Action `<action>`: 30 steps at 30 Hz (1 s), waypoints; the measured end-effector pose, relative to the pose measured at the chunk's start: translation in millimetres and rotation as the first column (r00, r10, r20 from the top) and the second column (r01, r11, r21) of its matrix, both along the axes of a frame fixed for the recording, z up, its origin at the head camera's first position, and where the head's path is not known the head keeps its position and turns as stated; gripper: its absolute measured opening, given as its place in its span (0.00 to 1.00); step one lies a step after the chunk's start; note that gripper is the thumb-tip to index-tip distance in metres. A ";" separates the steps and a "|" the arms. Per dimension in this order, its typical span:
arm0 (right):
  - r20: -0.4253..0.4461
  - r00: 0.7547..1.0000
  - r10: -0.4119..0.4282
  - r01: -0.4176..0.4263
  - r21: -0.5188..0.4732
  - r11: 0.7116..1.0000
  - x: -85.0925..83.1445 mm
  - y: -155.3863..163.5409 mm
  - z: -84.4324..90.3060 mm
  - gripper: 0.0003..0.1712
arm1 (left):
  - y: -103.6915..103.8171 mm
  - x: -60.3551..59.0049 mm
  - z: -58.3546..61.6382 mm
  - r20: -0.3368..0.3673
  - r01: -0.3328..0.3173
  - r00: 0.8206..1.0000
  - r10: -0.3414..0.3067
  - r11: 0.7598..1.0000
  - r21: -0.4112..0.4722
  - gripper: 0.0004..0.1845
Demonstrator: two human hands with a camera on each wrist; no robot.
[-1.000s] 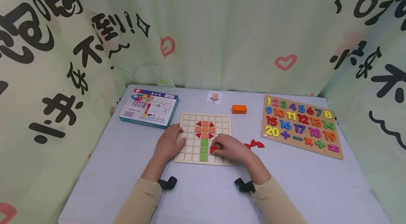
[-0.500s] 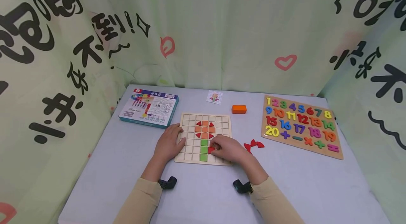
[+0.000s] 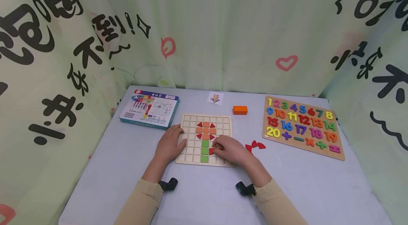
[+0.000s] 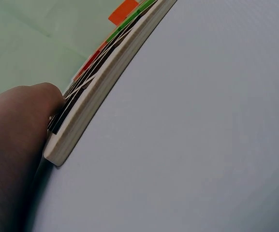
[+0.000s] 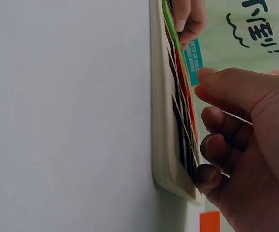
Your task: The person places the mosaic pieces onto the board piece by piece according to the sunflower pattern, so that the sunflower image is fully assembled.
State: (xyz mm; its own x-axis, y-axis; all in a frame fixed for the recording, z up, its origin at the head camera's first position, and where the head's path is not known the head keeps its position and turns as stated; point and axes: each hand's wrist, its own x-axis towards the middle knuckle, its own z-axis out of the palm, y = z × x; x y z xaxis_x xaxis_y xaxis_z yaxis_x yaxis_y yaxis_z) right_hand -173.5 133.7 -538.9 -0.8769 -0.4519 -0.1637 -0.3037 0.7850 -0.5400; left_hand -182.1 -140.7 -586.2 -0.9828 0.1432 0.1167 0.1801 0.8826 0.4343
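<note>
A gridded wooden board [image 3: 191, 157] lies mid-table with a flower-like pattern of orange squares [image 3: 206, 124], red triangles [image 3: 199, 136] and a column of green squares [image 3: 204, 151]. My left hand [image 3: 170, 144] rests on its left edge, fingers extended and thumb over the rim. My right hand [image 3: 231, 149] bends over the lower right of the board, thumb and index finger pinching a small red piece [image 3: 211, 151] beside the middle green square. Part of that piece is hidden by the fingers. In the right wrist view the other fingers [image 5: 214, 145] curl near the board's side.
Several loose red pieces [image 3: 254, 144] lie right of the board. An orange block [image 3: 240, 110] and a small picture card [image 3: 215, 98] sit behind it. A flat game box [image 3: 149, 109] is at back left, a number puzzle board [image 3: 302, 126] at right. Curtains [image 3: 204, 34] surround the table.
The red piece has shifted slightly left, up against the green column, with my right hand's fingers staying at it. The left hand has kept its place on the board.
</note>
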 end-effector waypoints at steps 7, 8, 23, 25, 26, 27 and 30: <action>0.002 0.998 -0.064 0.064 -0.018 0.998 -1.3 22.9 14.7 0.10 | -0.2 -1.0 0.7 0.006 0.004 1.000 -0.004 1.000 -0.004 0.24; 0.005 0.997 -0.071 0.071 -0.018 0.997 -2.2 27.8 16.2 0.10 | -0.3 -1.1 0.7 0.006 0.005 1.000 -0.005 1.000 -0.004 0.24; 0.052 0.987 -0.153 0.154 -0.016 0.988 -9.8 95.7 19.7 0.12 | -0.9 -1.1 0.3 0.004 0.011 1.000 -0.011 1.000 0.000 0.22; 0.050 0.987 -0.151 0.152 -0.013 0.988 -10.0 101.8 17.3 0.12 | -0.9 -1.0 0.4 0.004 0.013 1.000 -0.013 1.000 0.000 0.22; 0.051 0.987 -0.151 0.152 -0.012 0.988 -10.2 104.9 15.9 0.12 | -0.9 -1.0 0.4 0.005 0.014 1.000 -0.014 1.000 0.000 0.23; 0.048 0.987 -0.153 0.153 -0.005 0.988 -10.4 108.0 14.3 0.12 | -0.9 -0.9 0.4 0.005 0.014 1.000 -0.014 1.000 0.000 0.23; 0.043 0.987 -0.156 0.155 0.013 0.988 -10.4 117.1 10.6 0.12 | -1.0 -0.9 0.6 0.010 0.013 1.000 -0.013 1.000 -0.004 0.23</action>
State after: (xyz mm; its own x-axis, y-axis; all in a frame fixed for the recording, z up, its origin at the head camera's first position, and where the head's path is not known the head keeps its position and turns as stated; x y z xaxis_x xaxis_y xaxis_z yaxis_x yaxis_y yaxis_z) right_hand -183.9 250.9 -528.3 -0.9283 -0.3089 -0.2068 -0.1539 0.8257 -0.5427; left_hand -183.0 -141.7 -585.6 -0.9819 0.1566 0.1065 0.1876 0.8820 0.4324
